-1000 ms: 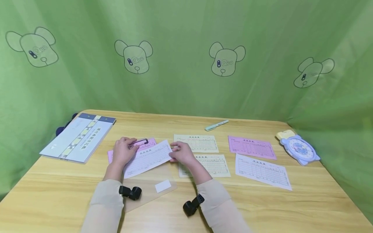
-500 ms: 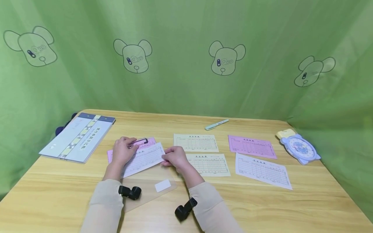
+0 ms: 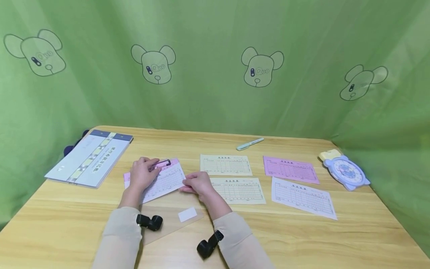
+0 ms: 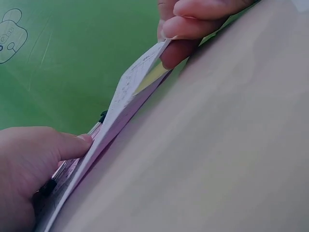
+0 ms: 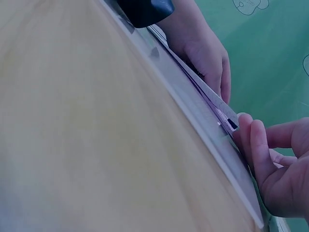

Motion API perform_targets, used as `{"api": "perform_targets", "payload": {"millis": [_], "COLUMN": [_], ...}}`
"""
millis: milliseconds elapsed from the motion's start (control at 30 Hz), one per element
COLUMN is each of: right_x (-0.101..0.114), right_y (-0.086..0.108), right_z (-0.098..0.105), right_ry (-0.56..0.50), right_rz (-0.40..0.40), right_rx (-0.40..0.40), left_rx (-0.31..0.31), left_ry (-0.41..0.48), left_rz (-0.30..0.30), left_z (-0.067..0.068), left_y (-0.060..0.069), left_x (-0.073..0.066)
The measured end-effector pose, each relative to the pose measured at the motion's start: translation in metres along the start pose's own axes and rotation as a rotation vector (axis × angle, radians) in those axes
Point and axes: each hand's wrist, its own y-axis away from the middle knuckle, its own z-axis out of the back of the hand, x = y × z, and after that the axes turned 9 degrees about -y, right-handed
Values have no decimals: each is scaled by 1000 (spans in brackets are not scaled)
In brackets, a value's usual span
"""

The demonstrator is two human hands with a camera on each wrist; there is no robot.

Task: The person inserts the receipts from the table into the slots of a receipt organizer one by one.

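A clear clipboard (image 3: 161, 224) with a white label lies at a slant on the table. At its upper left, my left hand (image 3: 142, 175) grips the metal clip (image 3: 164, 163); the thumb lies over it in the left wrist view. A pink printed form (image 3: 174, 161) rests on the board, partly under a white printed form (image 3: 168, 181). My right hand (image 3: 198, 184) pinches the white form's right edge between thumb and fingers. In the left wrist view a pale yellow layer (image 4: 153, 77) shows below that edge. Whether the sheets sit beneath the clip's bar is hidden by my left hand.
Two pale yellow forms (image 3: 226, 165) lie right of my right hand, then a pink form (image 3: 290, 170) and a white form (image 3: 304, 197). A pen (image 3: 250, 144) is behind them. A blue folder (image 3: 90, 158) lies far left, a clock-faced blue object (image 3: 346, 172) far right.
My right hand has moved left and slightly toward me, bringing the white form lower and further over the pink one. My left hand stays at the clip.
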Motion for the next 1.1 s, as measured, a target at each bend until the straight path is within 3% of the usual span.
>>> {"api": "perform_targets", "payload": {"millis": [433, 1100], "right_x": [2, 3], "right_y": [2, 1], "right_z": [-2, -4], "right_ry": [-4, -13], "right_rz": [-23, -26], "right_rx": [-34, -72], "left_rx": [-16, 2], "left_ry": [-187, -259], "left_rz": [-111, -104], "left_z": [-1, 2], "left_y": [-4, -5], "left_x": [-1, -2]}}
